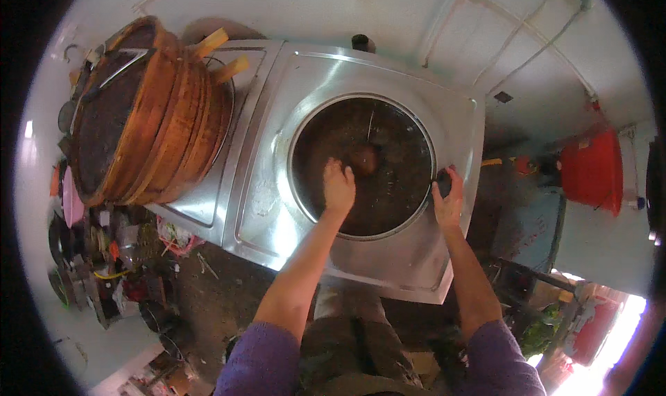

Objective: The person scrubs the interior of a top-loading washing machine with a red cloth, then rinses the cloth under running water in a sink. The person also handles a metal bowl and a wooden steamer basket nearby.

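A large dark round wok (385, 208) with a shiny metal rim sits in a stainless steel stove top (260, 188) before me. My left hand (340, 185) reaches over the wok's left part, thumb apart from the fingers, with nothing visible in it. Whether its fingertips touch the wok or anything in it is unclear. At the right rim, my right hand (448, 198) has its thumb and fingers around a small dark object (443, 183), too blurred to name. A brownish round patch shows near the wok's centre.
Left on the stove stands a large round wooden vessel (171, 120) with metal tongs (122, 73) on top. A red plastic basin (590, 172) is at the right. Pans and clutter (109, 255) lie low left. A white wall (312, 11) bounds the back.
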### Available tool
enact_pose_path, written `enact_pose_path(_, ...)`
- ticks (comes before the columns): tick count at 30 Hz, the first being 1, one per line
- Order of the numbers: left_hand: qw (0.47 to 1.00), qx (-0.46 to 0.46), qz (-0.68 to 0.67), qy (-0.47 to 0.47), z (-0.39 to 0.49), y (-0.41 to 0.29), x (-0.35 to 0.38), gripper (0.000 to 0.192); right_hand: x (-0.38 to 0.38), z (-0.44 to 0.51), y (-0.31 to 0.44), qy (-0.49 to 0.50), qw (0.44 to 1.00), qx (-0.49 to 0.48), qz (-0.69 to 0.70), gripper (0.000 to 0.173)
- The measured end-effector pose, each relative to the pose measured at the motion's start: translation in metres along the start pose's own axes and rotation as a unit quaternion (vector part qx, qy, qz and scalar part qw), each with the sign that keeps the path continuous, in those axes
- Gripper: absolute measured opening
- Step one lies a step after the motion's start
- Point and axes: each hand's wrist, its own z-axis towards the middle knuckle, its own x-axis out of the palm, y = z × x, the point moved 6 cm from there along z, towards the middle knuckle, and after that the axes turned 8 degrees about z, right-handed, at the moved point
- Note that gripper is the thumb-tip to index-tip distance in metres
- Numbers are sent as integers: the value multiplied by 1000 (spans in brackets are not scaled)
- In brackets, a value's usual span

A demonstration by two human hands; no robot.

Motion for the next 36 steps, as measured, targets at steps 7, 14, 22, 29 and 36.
enact_pose_path(7, 967, 26, 241, -77, 91, 70, 40, 53, 16, -6, -33, 5, 996, -38, -85, 48)
enact_pose_path(14, 970, -92, 196, 112, 121, 111, 64, 56, 14, 4, -23, 19, 995, -41, -93, 48)
enact_pose_path(22, 953, -206, 108, 191, 142, 141, 81, 73, 15, 6, -25, 17, 993, -35, -113, 48)
enact_pose_path(29, 952, -163, 161, 205, 156, 177, 106, 75, 15, 5, -27, 22, 990, -34, -132, 48)
enact_pose_path(36, 937, -216, 115, 251, 187, 231, 151, 77, 12, 3, -33, 36, 989, -12, -144, 48)
